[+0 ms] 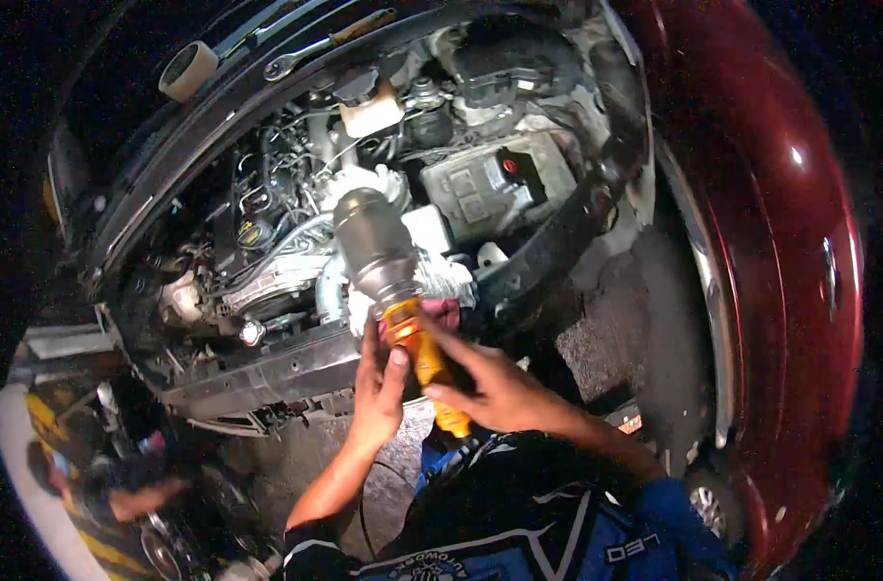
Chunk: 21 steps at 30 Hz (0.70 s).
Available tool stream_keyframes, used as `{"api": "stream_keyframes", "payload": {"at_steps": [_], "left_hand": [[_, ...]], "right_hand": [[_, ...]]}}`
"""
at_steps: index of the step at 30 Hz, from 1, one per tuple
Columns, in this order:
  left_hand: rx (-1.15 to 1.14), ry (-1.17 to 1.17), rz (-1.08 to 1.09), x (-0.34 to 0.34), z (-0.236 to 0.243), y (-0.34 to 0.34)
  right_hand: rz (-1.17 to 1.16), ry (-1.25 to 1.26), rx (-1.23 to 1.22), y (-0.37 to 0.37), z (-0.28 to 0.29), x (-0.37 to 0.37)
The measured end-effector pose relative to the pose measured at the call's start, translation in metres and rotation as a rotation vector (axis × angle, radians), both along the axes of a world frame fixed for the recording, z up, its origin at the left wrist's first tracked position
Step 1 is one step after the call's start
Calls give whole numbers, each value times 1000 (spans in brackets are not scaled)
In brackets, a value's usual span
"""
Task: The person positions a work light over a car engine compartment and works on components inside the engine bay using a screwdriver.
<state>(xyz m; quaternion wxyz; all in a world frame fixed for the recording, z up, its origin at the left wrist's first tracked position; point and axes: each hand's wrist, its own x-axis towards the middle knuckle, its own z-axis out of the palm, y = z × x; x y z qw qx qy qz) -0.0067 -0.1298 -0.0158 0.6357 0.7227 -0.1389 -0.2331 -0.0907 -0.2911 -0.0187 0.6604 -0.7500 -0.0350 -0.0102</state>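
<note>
At the left, another person's arm [146, 499] shows beside a yellow-and-black striped surface [49, 421]. Right of it, on the far side, lies the engine [262, 208], edged on its near side by a dark front bar [277, 375] that ends just left of the hands.

The left hand [376, 402] rises from the near side with thumb and fingers against the left flank of the tool [420, 349]; I cannot tell whether they close round it.

The tool fills the middle: a broad, dull grey cylinder [371, 237] at its far end, a narrower collar, then a slim, glossy yellow-orange body. It slants from far left to near right, the cylinder in front of the engine and beyond all the fingers. A pinkish cloth [446, 313] shows just right of the collar.

The right hand [504, 387] holds the yellow body from the right in a narrow grip, one finger stretched toward the collar.

Farther right, a dark curved rim [553, 259] bounds the engine side. Dark ground [601, 344] leaves room between that rim and a red car [780, 242].
</note>
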Motion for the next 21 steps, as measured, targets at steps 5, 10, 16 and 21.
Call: {"api": "stream_keyframes", "payload": {"at_steps": [5, 10, 16, 21], "left_hand": [[58, 137, 349, 13, 5, -29], [240, 76, 436, 34, 18, -40], [559, 70, 453, 56, 17, -52], [757, -269, 253, 93, 9, -57]], "right_hand": [[285, -111, -125, -48, -15, 31], [268, 2, -24, -152, -32, 44], [-285, -375, -544, -261, -51, 78], [-370, -377, -701, -270, -86, 86]]}}
